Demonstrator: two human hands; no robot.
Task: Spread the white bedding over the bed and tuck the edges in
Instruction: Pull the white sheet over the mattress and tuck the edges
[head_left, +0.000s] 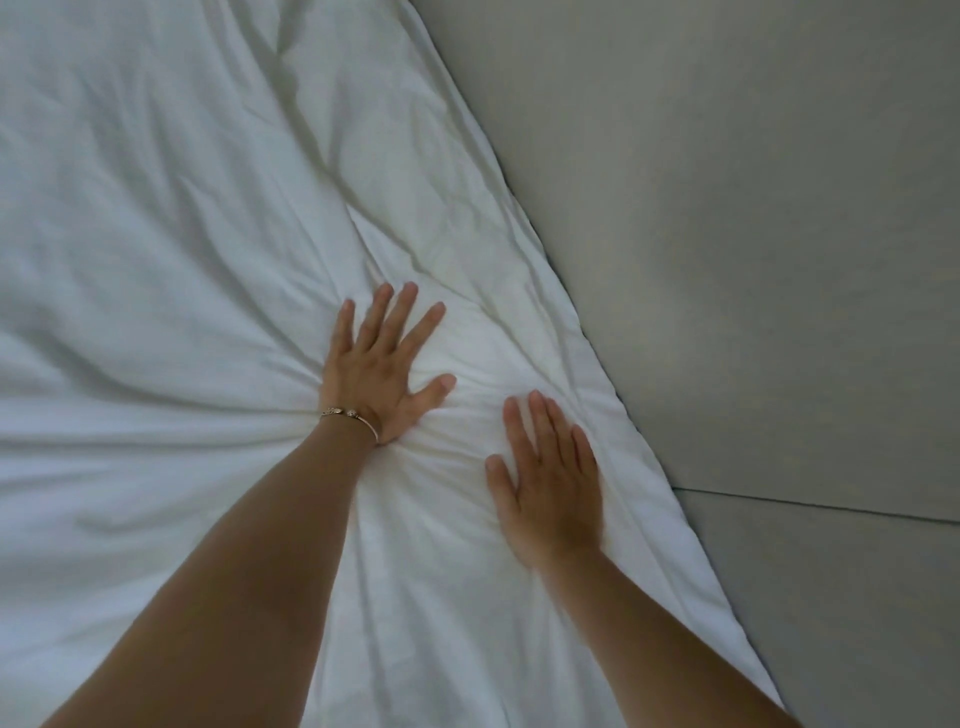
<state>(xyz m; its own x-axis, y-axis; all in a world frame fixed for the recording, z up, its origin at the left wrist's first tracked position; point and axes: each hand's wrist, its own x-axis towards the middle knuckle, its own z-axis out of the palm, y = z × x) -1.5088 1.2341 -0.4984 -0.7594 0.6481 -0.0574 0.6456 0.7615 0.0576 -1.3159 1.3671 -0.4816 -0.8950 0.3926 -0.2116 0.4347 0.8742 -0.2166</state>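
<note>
Left hand (382, 364) and blurred right hand (550, 483) press flat, fingers spread, on white bedding (182, 234).

**No readable text**

No word, label, brand, number or sign can be read anywhere in the head view. The white bedding (182, 260), filling the left and centre of the frame, is plain cloth with creases only. The grey panel (753, 234) on the right carries no print. The bracelet (347, 414) at centre is too small to show any marking.
</note>
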